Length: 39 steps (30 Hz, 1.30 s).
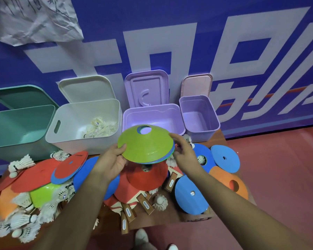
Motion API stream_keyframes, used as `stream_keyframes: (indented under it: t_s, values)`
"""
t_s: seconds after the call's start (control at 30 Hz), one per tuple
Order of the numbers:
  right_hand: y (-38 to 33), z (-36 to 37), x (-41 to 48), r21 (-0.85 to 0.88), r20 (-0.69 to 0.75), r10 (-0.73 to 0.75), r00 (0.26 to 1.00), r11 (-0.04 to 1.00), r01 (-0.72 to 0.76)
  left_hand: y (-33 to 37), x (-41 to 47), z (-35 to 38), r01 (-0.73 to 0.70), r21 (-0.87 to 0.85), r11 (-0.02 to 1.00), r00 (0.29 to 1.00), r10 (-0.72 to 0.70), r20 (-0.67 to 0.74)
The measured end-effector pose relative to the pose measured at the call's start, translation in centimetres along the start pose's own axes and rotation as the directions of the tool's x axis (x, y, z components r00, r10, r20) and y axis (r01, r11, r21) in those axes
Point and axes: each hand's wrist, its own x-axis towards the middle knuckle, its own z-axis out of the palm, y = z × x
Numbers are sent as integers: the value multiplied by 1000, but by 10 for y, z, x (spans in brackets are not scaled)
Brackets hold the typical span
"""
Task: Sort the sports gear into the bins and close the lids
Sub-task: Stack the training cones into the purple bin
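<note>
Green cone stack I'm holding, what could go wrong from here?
The left grip and right grip hold the cone stack only by its rim, so the blue cones underneath could slide out. The white bin beside the wide purple bin already holds shuttlecocks; a drop off target would mix the gear.

Low brown table (222, 141). Back edge, left to right, all open: teal bin (16, 127), white bin (101, 141), lilac bin (177, 121), small lilac bin (213, 121). In front, overlapping heap: red cones (145, 179), blue cones (192, 195), orange cones (222, 177), green cone (42, 193), shuttlecocks (159, 202), red paddles (128, 212)
</note>
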Motion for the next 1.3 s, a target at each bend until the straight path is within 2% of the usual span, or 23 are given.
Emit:
stream_keyframes:
  t_s: [0.03, 0.07, 0.1, 0.17, 0.23, 0.3, 0.43, 0.6, 0.67, 0.77, 0.93, 1.03, 1.13, 1.23, 1.3]
  values:
    - [-5, 0, 10, 240, 28, 203, 979, 949, -204, 1, 7, -1, -33, 6, 999, 999, 33, -1]
    - [-7, -1, 21, 423, 120, 349, 929, 829, -366, 2, 15, 0, -58, 0, 998, 998, 58, -5]
    - [-8, -3, 29, 516, 190, 410, 892, 731, -446, 3, 23, 1, -77, -9, 997, 997, 77, -11]
    - [-6, -1, 52, 503, 183, 433, 882, 730, -463, 6, 41, 7, -85, -2, 996, 996, 85, -15]
    - [-4, 3, 75, 424, 15, 457, 889, 803, -420, 9, 62, 15, -71, 70, 995, 997, 73, -22]
    - [0, 5, 98, 334, -79, 446, 892, 855, -398, 11, 87, 19, -55, 203, 978, 997, 66, -43]
    - [14, 6, 140, 177, -194, 406, 893, 910, -375, 13, 151, 17, 12, 427, 904, 987, 57, -149]
    - [34, 12, 180, -92, -303, 315, 900, 930, -356, 1, 234, 8, 68, 655, 753, 991, 26, -134]
    - [43, 12, 192, -227, -317, 281, 906, 905, -361, -4, 254, 12, 95, 696, 712, 989, 10, -145]
    - [57, 10, 201, -469, -335, 267, 904, 785, -405, -20, 278, 14, 128, 720, 682, 991, -60, -120]
    - [72, 10, 209, -699, -354, 212, 911, 587, -408, -45, 308, 12, 173, 781, 600, 983, -150, -102]
    - [75, 11, 213, -800, -307, 204, 930, 473, -368, -54, 315, 11, 168, 820, 548, 983, -159, -95]
    - [74, 9, 210, -836, -241, 181, 954, 460, -298, -54, 309, 15, 145, 877, 458, 985, -150, -84]
    - [65, 3, 199, -874, -115, 139, 984, 456, -166, -48, 300, 19, 109, 932, 347, 989, -137, -64]
    - [62, -4, 192, -842, -112, 89, 990, 520, -142, -41, 289, 24, 92, 949, 301, 994, -86, -69]
